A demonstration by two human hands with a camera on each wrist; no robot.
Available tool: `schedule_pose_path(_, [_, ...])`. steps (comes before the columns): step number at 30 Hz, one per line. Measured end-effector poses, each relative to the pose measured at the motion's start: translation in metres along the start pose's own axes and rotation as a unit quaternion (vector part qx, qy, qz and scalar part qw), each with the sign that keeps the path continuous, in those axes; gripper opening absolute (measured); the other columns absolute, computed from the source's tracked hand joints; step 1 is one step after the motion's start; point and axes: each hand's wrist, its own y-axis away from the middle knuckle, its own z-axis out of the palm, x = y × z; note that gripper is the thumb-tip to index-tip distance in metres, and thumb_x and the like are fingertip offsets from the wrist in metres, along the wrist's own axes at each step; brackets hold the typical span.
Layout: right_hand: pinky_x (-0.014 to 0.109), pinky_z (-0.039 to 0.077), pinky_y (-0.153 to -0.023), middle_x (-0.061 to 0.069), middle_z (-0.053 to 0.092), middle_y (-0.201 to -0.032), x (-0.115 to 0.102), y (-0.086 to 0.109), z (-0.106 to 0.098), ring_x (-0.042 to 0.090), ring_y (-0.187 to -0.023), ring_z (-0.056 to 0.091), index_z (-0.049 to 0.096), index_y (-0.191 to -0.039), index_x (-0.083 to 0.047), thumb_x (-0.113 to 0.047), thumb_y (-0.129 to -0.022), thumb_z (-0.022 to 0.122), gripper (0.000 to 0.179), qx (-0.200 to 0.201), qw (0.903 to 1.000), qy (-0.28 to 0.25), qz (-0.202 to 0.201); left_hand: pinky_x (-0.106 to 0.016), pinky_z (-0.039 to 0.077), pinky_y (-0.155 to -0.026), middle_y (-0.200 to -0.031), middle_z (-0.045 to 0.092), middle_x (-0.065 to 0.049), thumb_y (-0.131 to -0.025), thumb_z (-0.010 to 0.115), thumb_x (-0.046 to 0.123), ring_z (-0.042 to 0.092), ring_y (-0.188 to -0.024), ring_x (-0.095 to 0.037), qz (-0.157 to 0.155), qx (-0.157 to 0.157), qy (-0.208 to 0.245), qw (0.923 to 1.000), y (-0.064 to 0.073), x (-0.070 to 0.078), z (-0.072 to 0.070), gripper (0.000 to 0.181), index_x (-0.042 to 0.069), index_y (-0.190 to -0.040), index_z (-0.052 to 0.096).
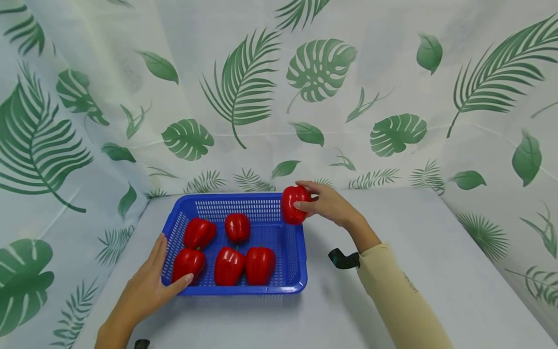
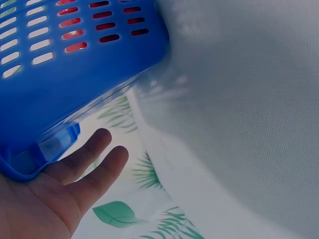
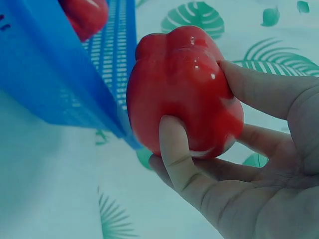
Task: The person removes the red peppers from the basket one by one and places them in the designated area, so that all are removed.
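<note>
A red bell pepper is pinched between the thumb and fingers of my right hand, above the right back part of the blue basket. In the right wrist view this bell pepper is beside the basket wall, with thumb and fingers round it. Several more red bell peppers lie in the basket's left and middle. My left hand rests at the basket's front left corner, its thumb by the front rim and its fingers straight along the left side. The left wrist view shows two straight fingers beneath the rim.
The basket stands on a pale table. Behind and at the sides hangs a white cloth with green leaf prints. A black curved piece sticks out by the right wrist, and a dark piece shows near the left wrist.
</note>
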Motion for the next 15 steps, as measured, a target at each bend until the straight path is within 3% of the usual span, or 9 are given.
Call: schedule_pose_path(15, [0.053, 0.060, -0.096, 0.029, 0.052, -0.150, 0.024, 0.017, -0.030, 0.050, -0.134, 0.053, 0.041, -0.163, -0.002, -0.018, -0.098, 0.077, 0.077, 0.023, 0.9992, 0.010, 0.031, -0.080, 0.036, -0.105, -0.174, 0.002, -0.033, -0.090, 0.066, 0.074, 0.020, -0.152, -0.063, -0.003, -0.006, 0.000, 1.0000, 0.000, 0.001, -0.001, 0.131, -0.006, -0.167, -0.003])
